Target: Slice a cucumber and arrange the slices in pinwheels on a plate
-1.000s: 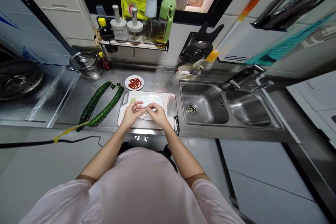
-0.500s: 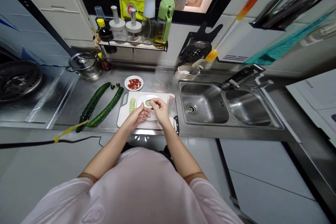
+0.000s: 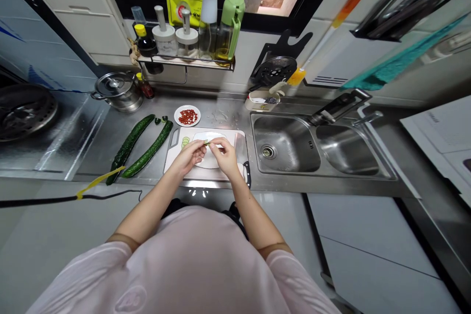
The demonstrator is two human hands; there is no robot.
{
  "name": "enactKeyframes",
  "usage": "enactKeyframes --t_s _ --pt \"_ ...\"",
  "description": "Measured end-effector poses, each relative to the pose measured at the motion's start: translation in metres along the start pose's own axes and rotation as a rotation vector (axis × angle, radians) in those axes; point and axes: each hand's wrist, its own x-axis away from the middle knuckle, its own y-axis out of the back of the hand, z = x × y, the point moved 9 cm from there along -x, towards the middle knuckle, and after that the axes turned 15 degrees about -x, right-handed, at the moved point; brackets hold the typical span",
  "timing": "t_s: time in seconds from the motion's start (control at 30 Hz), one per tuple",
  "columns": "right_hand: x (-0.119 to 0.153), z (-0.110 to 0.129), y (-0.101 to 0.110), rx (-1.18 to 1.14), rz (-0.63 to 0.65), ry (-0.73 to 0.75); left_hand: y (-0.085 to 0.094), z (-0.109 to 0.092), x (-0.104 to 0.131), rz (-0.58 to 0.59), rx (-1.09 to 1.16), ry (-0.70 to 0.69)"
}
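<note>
Over the white plate [image 3: 206, 161], my left hand [image 3: 189, 158] and my right hand [image 3: 225, 158] meet at their fingertips. A thin cucumber slice [image 3: 207, 143], seen nearly edge-on, is pinched between the fingers of both. The plate rests on a pale cutting board [image 3: 172, 163]. Several overlapping cucumber slices [image 3: 185, 141] lie on the board left of the plate, partly hidden by my left hand. At the board's right edge is a knife with a black handle [image 3: 248, 174]. Two whole cucumbers [image 3: 132, 143] lie to the left, with small cut ends [image 3: 158, 121] near their tips.
Behind the board stands a small plate of chopped red pieces [image 3: 187, 123]. To the right is a double sink [image 3: 287, 172]. A lidded pot [image 3: 117, 93] stands back left, below a shelf of bottles and jars [image 3: 184, 61]. A yellow-tied black cord [image 3: 84, 196] hangs before the counter.
My left fingers have come up to the cucumber slice and now pinch it too. The slice has turned from face-on to nearly edge-on.
</note>
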Motion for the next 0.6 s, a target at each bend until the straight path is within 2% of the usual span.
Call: enactKeyframes --t_s 0.17,0.33,0.6 --pt "0.0 0.003 -0.001 0.02 0.005 0.044 0.009 -0.017 -0.001 -0.098 -0.098 -0.132" --pt "-0.001 0.0 0.0 0.003 0.0 0.024 0.017 -0.026 -0.003 -0.201 -0.194 -0.242" --pt "0.001 0.003 -0.001 0.024 0.024 0.035 0.016 -0.041 0.003 -0.2 -0.275 -0.388"
